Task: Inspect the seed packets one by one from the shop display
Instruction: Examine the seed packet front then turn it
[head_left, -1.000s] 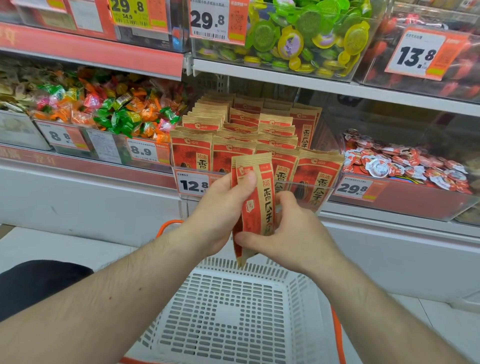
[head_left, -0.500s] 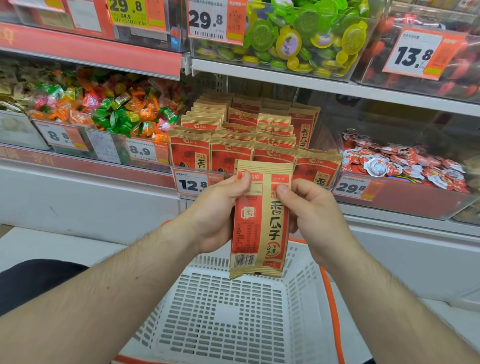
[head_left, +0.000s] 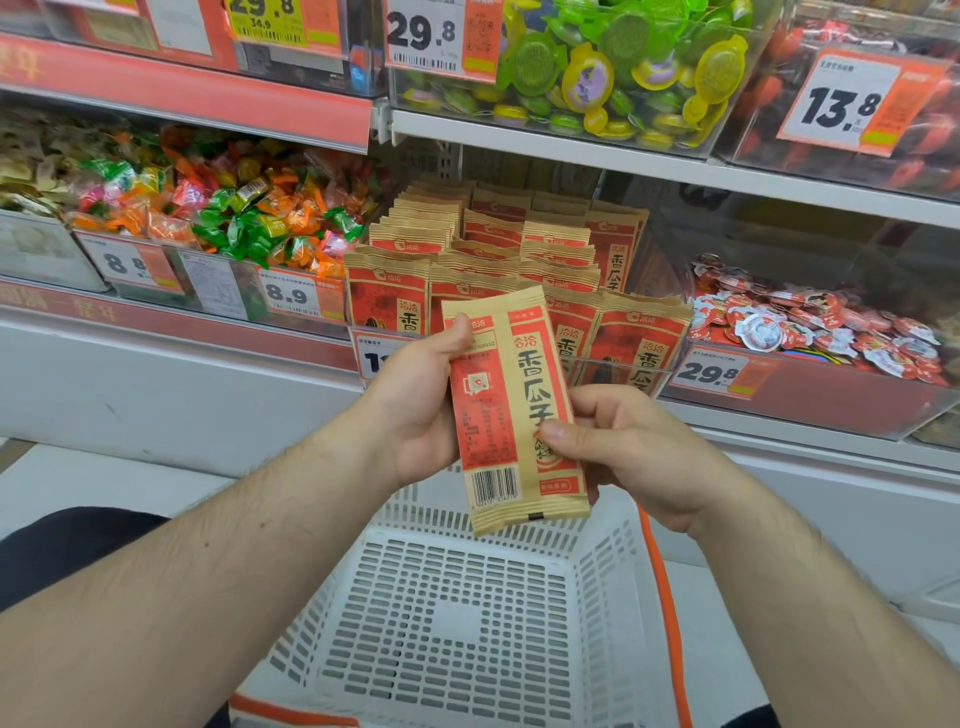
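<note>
A shopper holds one seed packet (head_left: 511, 410) up in front of a shop display, its printed back facing the camera and its top now tipped to the left, where half a second ago it hung straight. The right hand (head_left: 631, 449) has slid from the packet's top corner down to its lower right edge, thumb pinching over the print; the left hand (head_left: 423, 402) keeps its pinch on the upper left edge, thumb on the face and fingers curled behind.

The packet is tan and red, with the characters 香瓜子 running down its right side, the brand mark 洽洽 above them, and a barcode near the bottom; the smaller print is too fine to read. Behind it, matching packets (head_left: 498, 270) stand upright in rows in a clear bin, whose own price tag (head_left: 375, 356) is half hidden by the left hand. Other tags read 8.9 (head_left: 291, 297) under a bin of wrapped sweets (head_left: 234, 218), 29.8 (head_left: 709, 373) beside red-and-white sweets (head_left: 821, 332), and 29.8 (head_left: 423, 34) and 13.8 (head_left: 844, 106) on the shelf above.

The held packet sits clear of the display, just in front of the bin's front edge and above a white basket (head_left: 457, 639) with an orange handle, which lies open beneath both forearms.
</note>
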